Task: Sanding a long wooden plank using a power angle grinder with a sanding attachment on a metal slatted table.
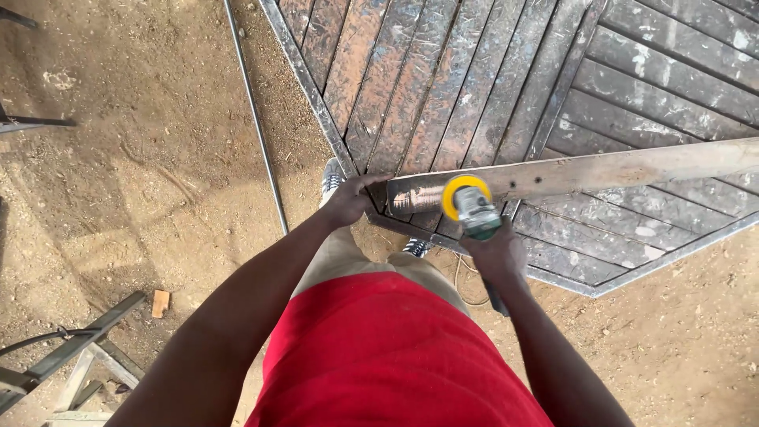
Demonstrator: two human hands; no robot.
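Note:
I stand over a long metal bar [601,170] that runs from the middle of the view to the right edge. My left hand [352,199] grips the bar's near end. My right hand [496,251] holds an angle grinder [474,209] with a green and grey body and a yellow disc guard [465,190]. The disc rests against the bar close to its left end. The bar lies above a large slatted metal gate panel [443,87] set flat on the ground.
Sandy dirt ground surrounds the panel. A thin steel rod [257,119] lies on the dirt at left. A metal frame [75,348] stands at the lower left beside a small wood block [160,302]. The grinder's cable [462,285] trails by my feet.

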